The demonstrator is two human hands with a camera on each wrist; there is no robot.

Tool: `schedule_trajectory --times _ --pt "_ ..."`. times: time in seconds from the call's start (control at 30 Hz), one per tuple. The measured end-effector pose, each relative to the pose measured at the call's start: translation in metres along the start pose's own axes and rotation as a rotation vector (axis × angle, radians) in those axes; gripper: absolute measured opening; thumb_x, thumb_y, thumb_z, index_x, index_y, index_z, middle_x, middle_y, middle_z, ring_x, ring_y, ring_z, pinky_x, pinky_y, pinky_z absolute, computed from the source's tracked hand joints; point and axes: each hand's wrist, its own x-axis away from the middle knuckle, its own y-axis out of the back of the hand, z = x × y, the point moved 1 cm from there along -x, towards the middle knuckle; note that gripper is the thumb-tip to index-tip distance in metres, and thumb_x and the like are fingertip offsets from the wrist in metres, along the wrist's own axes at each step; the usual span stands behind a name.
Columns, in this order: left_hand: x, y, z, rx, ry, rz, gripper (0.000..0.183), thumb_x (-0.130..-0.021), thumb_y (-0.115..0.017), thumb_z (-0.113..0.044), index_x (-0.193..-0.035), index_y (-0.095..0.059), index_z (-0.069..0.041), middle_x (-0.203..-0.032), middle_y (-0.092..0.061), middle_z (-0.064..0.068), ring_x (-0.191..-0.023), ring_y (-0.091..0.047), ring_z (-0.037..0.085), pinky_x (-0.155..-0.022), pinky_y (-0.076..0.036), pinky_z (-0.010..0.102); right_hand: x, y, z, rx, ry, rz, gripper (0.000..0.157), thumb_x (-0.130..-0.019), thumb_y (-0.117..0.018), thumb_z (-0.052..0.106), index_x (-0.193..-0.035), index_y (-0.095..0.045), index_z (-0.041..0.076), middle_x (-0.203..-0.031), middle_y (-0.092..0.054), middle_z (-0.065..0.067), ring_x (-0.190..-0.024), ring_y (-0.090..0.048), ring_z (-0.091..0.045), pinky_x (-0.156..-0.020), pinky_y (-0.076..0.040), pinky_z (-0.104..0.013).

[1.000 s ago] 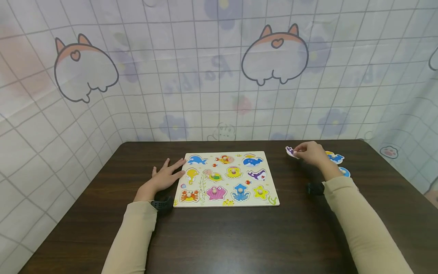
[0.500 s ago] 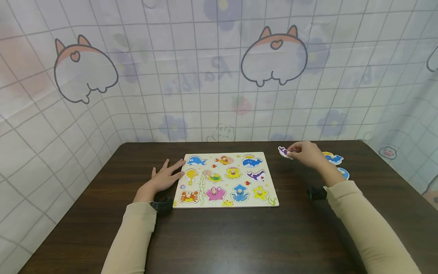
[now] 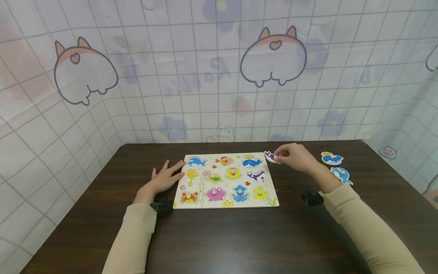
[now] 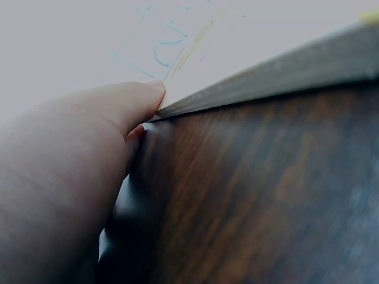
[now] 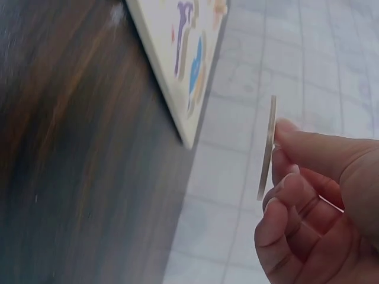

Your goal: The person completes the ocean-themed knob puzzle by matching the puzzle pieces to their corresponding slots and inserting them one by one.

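My right hand [image 3: 295,158] pinches a purple whale puzzle piece [image 3: 269,156] by its knob, just off the upper right corner of the puzzle board [image 3: 246,205]. In the right wrist view the piece [image 5: 268,154] appears edge-on, raised above the tabletop, with thumb and index finger at its back. My left hand [image 3: 164,179] lies with fingers spread, fingertips at the board's left edge. The left wrist view shows the thumb [image 4: 139,97] against that edge. A matching purple whale picture [image 3: 256,175] is on the board's right side.
Two loose pieces, a blue whale with yellow [image 3: 332,158] and a blue dolphin-like one [image 3: 341,175], lie on the dark table [image 3: 222,239] at the right. Knobbed pieces, such as the crab [image 3: 189,196] and starfish [image 3: 261,193], sit in the board. A patterned curtain [image 3: 205,102] hangs behind.
My right hand has carried the purple whale piece leftward to the board's corner, uncovering the loose pieces at the right. The left hand and board have stayed in place.
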Motion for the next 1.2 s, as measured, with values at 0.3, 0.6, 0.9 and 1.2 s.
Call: schedule_trajectory --times 0.3,0.6,0.9,1.2 --pt "-0.001 0.000 0.001 -0.007 0.007 -0.001 0.064 -0.109 -0.047 -0.044 -0.165 -0.026 -0.019 -0.169 -0.018 0.014 -0.155 0.007 0.043 -0.112 0.016 0.072 0.003 -0.014 0.018 -0.008 0.013 0.064 0.020 -0.097 -0.073 0.016 -0.111 -0.075 0.002 -0.084 -0.064 -0.005 -0.079 -0.056 -0.023 -0.069 -0.050 -0.033" --pt "0.000 0.000 0.002 -0.012 -0.004 -0.006 0.064 -0.110 -0.046 -0.044 -0.165 -0.027 -0.018 -0.170 -0.018 0.012 -0.155 0.006 0.042 -0.111 0.016 0.073 0.000 -0.031 0.022 -0.050 0.034 0.119 0.019 -0.096 -0.075 0.017 -0.109 -0.076 0.003 -0.081 -0.059 -0.004 -0.076 -0.053 -0.021 -0.065 -0.045 -0.032" --pt "-0.001 -0.001 0.001 0.001 0.001 0.001 0.064 -0.109 -0.047 -0.043 -0.165 -0.027 -0.018 -0.170 -0.018 0.011 -0.155 0.007 0.042 -0.111 0.016 0.073 -0.001 -0.045 0.021 -0.028 0.061 0.160 0.018 -0.097 -0.074 0.016 -0.110 -0.076 0.005 -0.086 -0.066 -0.001 -0.082 -0.054 -0.020 -0.067 -0.044 -0.032" --pt "-0.001 -0.001 0.001 -0.005 0.003 -0.008 0.063 -0.109 -0.047 -0.043 -0.165 -0.027 -0.018 -0.169 -0.019 0.011 -0.155 0.005 0.043 -0.111 0.015 0.073 -0.003 -0.050 0.019 -0.032 0.039 0.176 0.020 -0.096 -0.074 0.018 -0.112 -0.077 0.005 -0.090 -0.065 -0.004 -0.088 -0.055 -0.023 -0.071 -0.044 -0.033"
